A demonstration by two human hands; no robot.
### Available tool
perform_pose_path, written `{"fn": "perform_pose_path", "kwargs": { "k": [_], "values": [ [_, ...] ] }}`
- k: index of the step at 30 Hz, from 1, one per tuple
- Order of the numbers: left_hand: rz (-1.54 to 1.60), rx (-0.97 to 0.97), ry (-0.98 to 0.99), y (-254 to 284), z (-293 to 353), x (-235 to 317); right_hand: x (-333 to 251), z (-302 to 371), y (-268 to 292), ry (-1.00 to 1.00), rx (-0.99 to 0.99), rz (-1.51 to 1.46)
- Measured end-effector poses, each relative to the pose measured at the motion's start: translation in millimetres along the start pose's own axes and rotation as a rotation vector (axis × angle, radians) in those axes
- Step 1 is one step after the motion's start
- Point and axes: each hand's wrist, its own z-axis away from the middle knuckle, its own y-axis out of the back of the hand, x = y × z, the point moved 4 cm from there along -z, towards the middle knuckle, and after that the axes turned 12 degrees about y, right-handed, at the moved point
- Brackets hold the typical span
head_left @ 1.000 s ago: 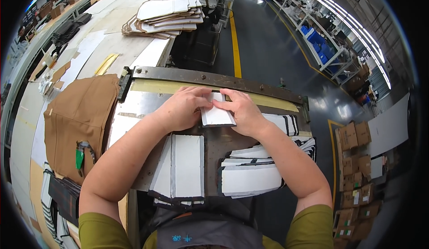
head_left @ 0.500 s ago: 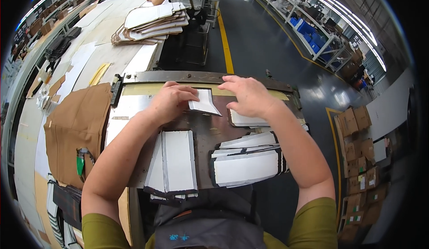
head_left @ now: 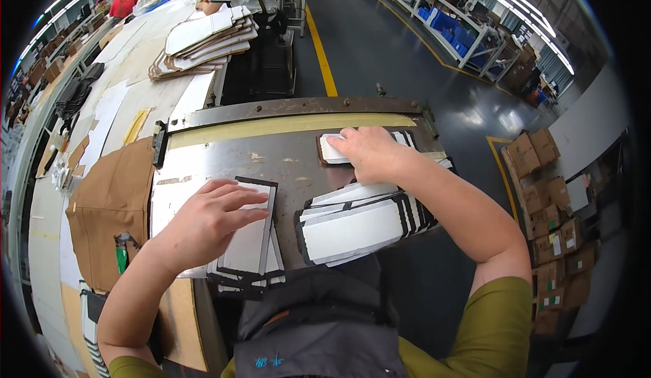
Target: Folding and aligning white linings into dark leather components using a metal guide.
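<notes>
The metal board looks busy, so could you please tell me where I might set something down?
The metal board is barest in its middle, below the yellow strip, between the left hand and the panels under the right hand. A narrow gap separates the left pile and right pile. The right side is crowded.

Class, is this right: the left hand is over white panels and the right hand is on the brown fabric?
Not the brown fabric: in the head view, the right hand is on a white panel. The left hand is over white panels.
</notes>
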Motion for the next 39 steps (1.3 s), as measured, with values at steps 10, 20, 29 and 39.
{"fn": "perform_pose_path", "kwargs": {
  "k": [10,20,29,39],
  "values": [
    [-0.049,0.033,0.064,-53.6,-117.7,-0.7,36.4,5.2,-7.9,-0.030,0.238,-0.856],
    [0.319,-0.219,0.196,-69.7,-152.3,0.2,43.9,7.5,-28.7,0.025,0.443,-1.026],
    [-0.099,-0.165,-0.016,-83.3,-144.6,28.5,157.1,64.3,28.4,-0.677,1.209,-0.196],
    [-0.069,0.220,0.488,-41.4,-126.3,-91.9,9.2,-86.0,-10.0,0.321,0.660,-1.019]
  ]
}}
